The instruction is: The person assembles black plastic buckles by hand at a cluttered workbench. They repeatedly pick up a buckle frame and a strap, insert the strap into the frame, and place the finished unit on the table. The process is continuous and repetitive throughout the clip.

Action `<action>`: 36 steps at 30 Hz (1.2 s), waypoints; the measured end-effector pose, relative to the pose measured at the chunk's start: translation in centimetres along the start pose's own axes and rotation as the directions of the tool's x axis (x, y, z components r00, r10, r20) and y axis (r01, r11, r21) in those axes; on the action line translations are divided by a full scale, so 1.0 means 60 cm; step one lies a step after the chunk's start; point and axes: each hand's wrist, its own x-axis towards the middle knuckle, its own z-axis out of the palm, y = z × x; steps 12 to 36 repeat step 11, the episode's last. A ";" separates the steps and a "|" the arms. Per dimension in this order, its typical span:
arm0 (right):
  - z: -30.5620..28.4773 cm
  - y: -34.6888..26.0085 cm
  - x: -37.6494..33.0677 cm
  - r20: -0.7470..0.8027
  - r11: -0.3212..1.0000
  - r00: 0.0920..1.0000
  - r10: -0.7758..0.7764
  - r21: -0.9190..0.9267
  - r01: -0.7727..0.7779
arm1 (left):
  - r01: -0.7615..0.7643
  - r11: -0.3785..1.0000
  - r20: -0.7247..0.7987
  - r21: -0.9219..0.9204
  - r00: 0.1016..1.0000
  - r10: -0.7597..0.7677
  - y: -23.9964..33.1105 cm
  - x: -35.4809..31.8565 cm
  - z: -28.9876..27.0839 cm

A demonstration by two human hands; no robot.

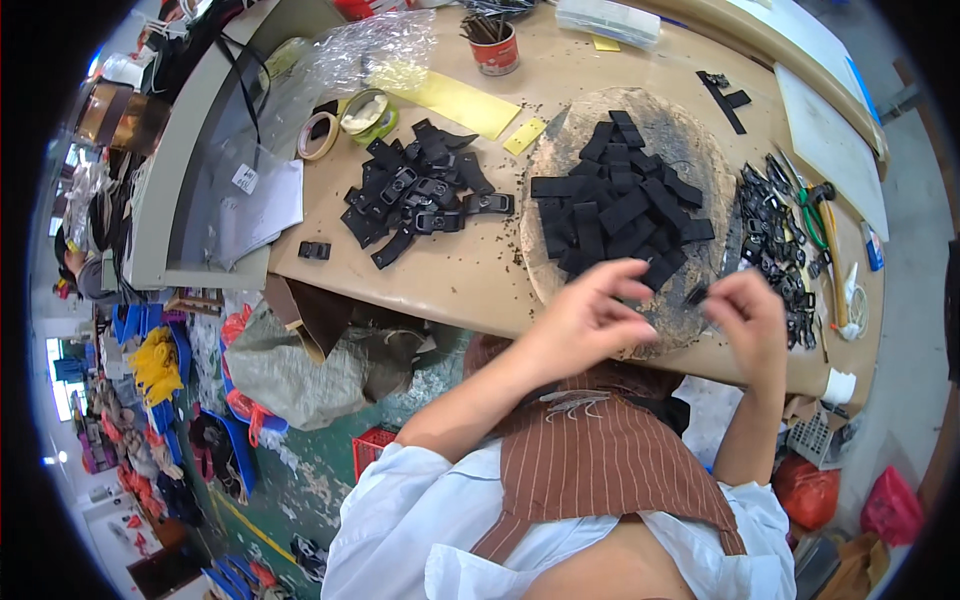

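My left hand (598, 312) hovers over the near edge of the round wooden block (545, 150), thumb and fingers apart, with nothing seen between them. To its right, my right hand (748, 312) is closed in a pinch and slightly blurred. A small black piece (697, 294) shows at its fingertips; its exact kind is hard to make out. Short black webbing straps (625, 205) lie heaped on the block, just beyond my left hand. Right of the block, black plastic buckles (778, 220) spread in a pile near my right hand.
Left on the table is a heap of straps with buckles (430, 190), with one loose buckle (314, 250) nearer the edge. Tape rolls (318, 135), a red can (494, 52) and yellow strips (450, 103) lie farther back. Green-handled pliers (812, 222) and a hammer (832, 255) rest at right.
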 end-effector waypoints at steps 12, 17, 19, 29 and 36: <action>0.062 -0.011 -0.014 0.095 0.927 0.922 -0.375 0.029 0.374 | 0.127 0.985 0.093 0.116 0.986 -0.138 0.001 -0.008 0.011; 0.062 -0.011 -0.014 0.095 0.927 0.922 -0.375 0.029 0.374 | 0.127 0.985 0.093 0.116 0.986 -0.138 0.001 -0.008 0.011; 0.062 -0.011 -0.014 0.095 0.927 0.922 -0.375 0.029 0.374 | 0.127 0.985 0.093 0.116 0.986 -0.138 0.001 -0.008 0.011; 0.062 -0.011 -0.014 0.095 0.927 0.922 -0.375 0.029 0.374 | 0.127 0.985 0.093 0.116 0.986 -0.138 0.001 -0.008 0.011; 0.062 -0.011 -0.014 0.095 0.927 0.922 -0.375 0.029 0.374 | 0.127 0.985 0.093 0.116 0.986 -0.138 0.001 -0.008 0.011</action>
